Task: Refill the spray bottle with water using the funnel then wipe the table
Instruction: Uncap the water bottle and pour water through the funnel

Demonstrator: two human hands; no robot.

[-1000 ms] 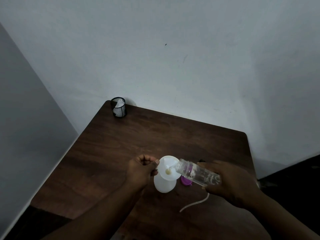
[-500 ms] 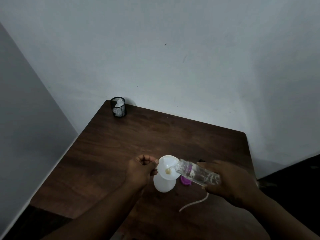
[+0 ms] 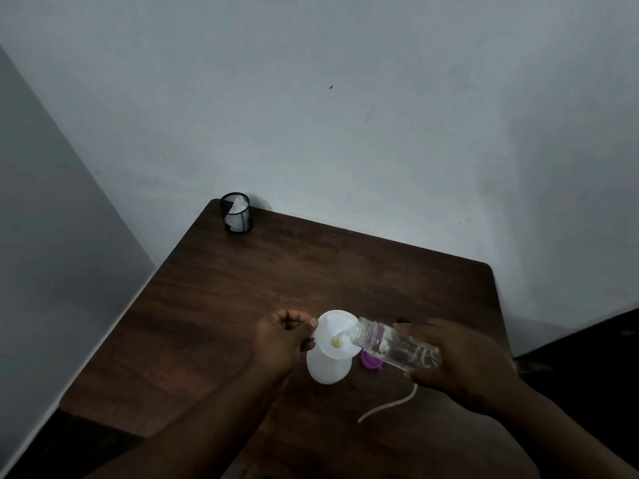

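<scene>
At about 11 o'clock on the brown wooden bench [image 3: 214, 305] a black mesh cup [image 3: 236, 212] stands in the far corner with something white inside. Near the middle, the left hand [image 3: 285, 337] is closed around the rim of the white funnel [image 3: 337, 335], which sits in the white spray bottle [image 3: 328, 368]. At 3 o'clock from the funnel, the right hand [image 3: 460, 361] grips a clear water bottle [image 3: 394, 347], tilted with its mouth over the funnel. A purple cap [image 3: 370, 360] lies on the bench under this bottle, and a thin white tube [image 3: 387, 404] lies at 5 o'clock.
</scene>
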